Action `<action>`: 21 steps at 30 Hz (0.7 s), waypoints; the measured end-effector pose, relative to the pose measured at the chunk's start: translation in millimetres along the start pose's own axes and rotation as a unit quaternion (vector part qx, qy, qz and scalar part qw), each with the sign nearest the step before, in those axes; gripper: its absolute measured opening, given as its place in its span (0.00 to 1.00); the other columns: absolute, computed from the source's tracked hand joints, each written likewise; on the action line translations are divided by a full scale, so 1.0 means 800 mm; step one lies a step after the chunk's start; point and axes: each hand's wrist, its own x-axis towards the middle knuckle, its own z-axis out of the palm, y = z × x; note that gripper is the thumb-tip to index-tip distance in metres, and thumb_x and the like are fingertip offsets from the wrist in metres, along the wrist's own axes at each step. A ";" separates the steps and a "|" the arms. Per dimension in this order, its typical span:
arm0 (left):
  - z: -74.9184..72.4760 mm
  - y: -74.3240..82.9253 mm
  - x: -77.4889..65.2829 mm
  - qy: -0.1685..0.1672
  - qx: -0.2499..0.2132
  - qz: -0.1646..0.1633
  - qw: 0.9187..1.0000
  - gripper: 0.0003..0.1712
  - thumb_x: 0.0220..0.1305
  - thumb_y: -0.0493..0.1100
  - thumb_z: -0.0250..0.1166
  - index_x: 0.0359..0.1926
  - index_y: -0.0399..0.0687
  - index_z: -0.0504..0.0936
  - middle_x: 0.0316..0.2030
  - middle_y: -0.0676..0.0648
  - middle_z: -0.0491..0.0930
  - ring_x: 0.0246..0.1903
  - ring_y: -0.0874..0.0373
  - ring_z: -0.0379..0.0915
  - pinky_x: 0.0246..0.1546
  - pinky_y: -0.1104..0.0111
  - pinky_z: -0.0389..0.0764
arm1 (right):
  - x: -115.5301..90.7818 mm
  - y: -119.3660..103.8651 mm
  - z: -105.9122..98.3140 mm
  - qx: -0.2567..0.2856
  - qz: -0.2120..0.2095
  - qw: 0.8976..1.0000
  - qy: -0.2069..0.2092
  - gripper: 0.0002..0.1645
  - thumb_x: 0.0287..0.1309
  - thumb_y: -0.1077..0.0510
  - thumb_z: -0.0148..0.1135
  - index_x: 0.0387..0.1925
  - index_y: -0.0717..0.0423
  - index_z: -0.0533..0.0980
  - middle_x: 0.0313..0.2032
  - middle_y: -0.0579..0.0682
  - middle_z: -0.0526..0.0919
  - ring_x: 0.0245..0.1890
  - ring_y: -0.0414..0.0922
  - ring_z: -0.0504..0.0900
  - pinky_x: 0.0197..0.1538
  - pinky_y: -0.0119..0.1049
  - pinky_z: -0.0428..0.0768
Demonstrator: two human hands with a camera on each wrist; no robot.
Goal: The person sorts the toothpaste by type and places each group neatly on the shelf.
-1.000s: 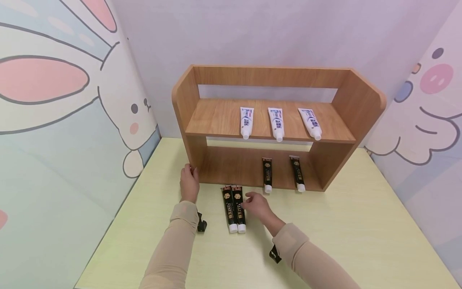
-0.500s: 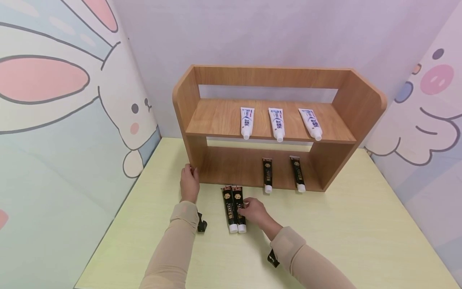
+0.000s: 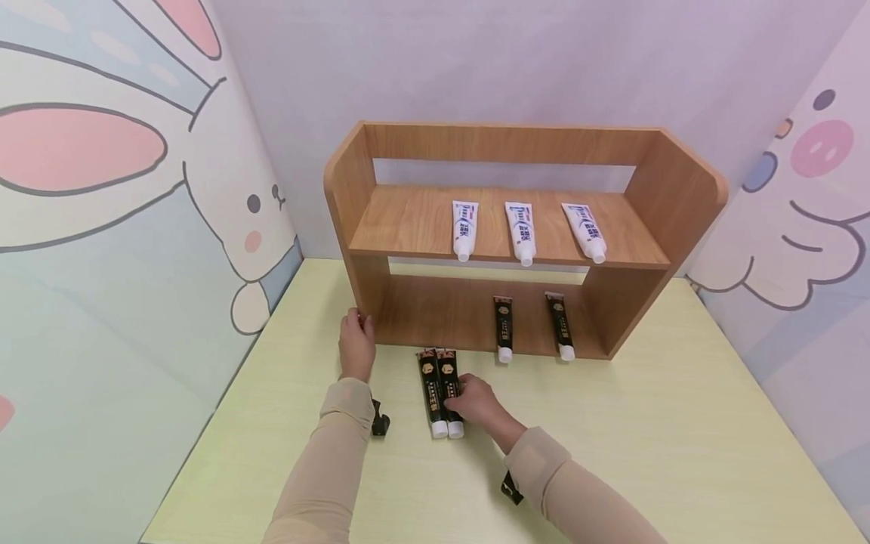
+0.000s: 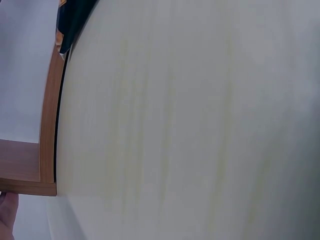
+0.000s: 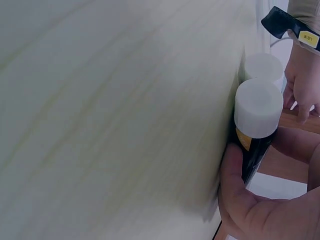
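Two black toothpaste tubes with white caps lie side by side on the table before the shelf: a left tube (image 3: 432, 393) and a right tube (image 3: 449, 381). My right hand (image 3: 478, 400) pinches the right tube, its thumb and a finger on either side below the white cap (image 5: 258, 107) in the right wrist view. The left tube's cap (image 5: 263, 67) shows just behind. My left hand (image 3: 356, 346) rests against the lower front of the wooden shelf's left side panel (image 3: 350, 219). Only a bit of this hand (image 4: 7, 212) shows in the left wrist view.
Two more black toothpaste tubes (image 3: 504, 326) (image 3: 559, 325) lie on the lower board, caps over its front edge. Three white toothpaste tubes (image 3: 522, 230) lie on the upper board. The pale yellow table (image 3: 680, 423) meets cartoon-printed walls (image 3: 224, 227) at both sides.
My right hand has moved slightly left and toward me, from beside the right black toothpaste tube to a pinch on it. The left hand has stayed at the side panel.
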 end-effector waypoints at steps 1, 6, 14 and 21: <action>0.000 0.000 0.000 0.001 0.000 0.000 1.000 0.14 0.73 0.40 0.55 0.54 0.38 0.68 0.45 0.38 0.70 0.45 0.42 0.73 0.46 0.50 0.77 | 0.000 0.000 0.000 -0.003 0.000 1.000 0.000 0.37 0.53 0.59 0.70 0.60 0.72 0.67 0.42 0.61 0.80 0.41 0.52 0.78 0.44 0.48 0.79; 0.000 0.001 0.000 0.001 -0.002 -0.001 1.000 0.14 0.73 0.39 0.56 0.55 0.38 0.67 0.45 0.38 0.70 0.46 0.42 0.72 0.47 0.49 0.77 | 0.001 -0.002 0.000 -0.009 0.005 1.000 0.002 0.37 0.52 0.60 0.71 0.60 0.72 0.68 0.43 0.61 0.79 0.41 0.52 0.77 0.45 0.49 0.79; 0.000 0.000 0.000 0.002 0.000 0.000 1.000 0.13 0.73 0.40 0.56 0.53 0.39 0.68 0.44 0.39 0.70 0.45 0.43 0.72 0.46 0.50 0.77 | 0.000 -0.005 -0.001 -0.009 0.010 1.000 0.007 0.35 0.50 0.61 0.72 0.58 0.71 0.69 0.45 0.61 0.79 0.42 0.52 0.76 0.46 0.49 0.78; -0.001 0.000 -0.001 0.000 0.003 0.010 1.000 0.13 0.74 0.40 0.55 0.53 0.38 0.68 0.44 0.37 0.70 0.44 0.41 0.73 0.45 0.50 0.77 | -0.002 -0.007 -0.001 -0.011 0.003 1.000 0.012 0.34 0.49 0.62 0.71 0.57 0.72 0.70 0.45 0.61 0.79 0.42 0.52 0.76 0.46 0.49 0.78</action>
